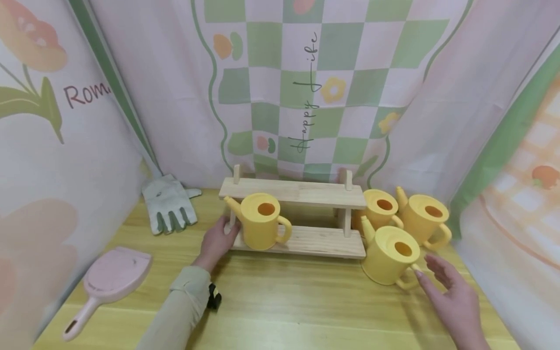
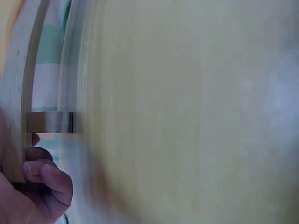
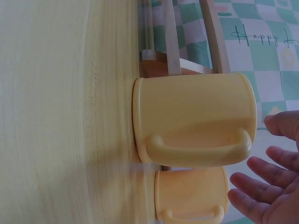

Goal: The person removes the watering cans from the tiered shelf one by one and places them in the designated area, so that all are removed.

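Left hand (image 1: 217, 241), fingers curled, grips the wooden shelf (image 1: 302, 194) at centre frame. Right hand (image 1: 450, 291), lower right, fingers spread wide, hovers beside the nearest yellow watering can (image 1: 387, 255); its inside cannot be made out.

a small pretend play corner: flowery cloth walls (image 1: 332, 87) at 12 o'clock, a wooden table (image 1: 280, 301), yellow toy watering cans (image 1: 389, 253).

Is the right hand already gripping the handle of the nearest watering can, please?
No, the right hand is open beside the watering can.
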`<act>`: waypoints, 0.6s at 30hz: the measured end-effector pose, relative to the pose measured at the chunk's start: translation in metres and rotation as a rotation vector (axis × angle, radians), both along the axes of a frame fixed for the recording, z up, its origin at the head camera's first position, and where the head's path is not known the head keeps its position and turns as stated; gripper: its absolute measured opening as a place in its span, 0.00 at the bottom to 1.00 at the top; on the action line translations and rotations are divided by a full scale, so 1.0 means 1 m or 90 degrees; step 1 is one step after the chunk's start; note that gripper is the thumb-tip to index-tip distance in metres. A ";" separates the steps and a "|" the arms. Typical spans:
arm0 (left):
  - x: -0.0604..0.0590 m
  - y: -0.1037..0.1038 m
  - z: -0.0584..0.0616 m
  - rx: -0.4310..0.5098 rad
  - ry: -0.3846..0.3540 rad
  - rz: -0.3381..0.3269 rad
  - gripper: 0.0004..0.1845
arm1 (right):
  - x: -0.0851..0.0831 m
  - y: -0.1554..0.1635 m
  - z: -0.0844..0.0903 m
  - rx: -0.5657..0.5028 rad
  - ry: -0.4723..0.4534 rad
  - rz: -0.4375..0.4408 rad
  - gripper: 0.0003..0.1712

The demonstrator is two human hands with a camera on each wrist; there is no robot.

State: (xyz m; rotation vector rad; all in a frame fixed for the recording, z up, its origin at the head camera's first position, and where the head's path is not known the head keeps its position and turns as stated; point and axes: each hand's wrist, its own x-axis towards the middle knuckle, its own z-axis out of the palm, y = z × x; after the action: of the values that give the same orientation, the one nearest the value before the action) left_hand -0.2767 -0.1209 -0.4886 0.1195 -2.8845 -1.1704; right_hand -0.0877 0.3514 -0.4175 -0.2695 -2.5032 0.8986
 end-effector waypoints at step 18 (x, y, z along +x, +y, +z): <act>-0.005 0.004 0.003 -0.016 -0.016 -0.005 0.34 | -0.005 0.000 -0.001 -0.006 0.022 -0.010 0.29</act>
State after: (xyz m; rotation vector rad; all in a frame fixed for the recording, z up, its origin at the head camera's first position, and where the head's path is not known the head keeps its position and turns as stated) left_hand -0.2821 -0.1173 -0.4856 0.1234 -2.9234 -1.1427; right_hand -0.0927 0.3513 -0.4187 -0.2740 -2.4623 0.9026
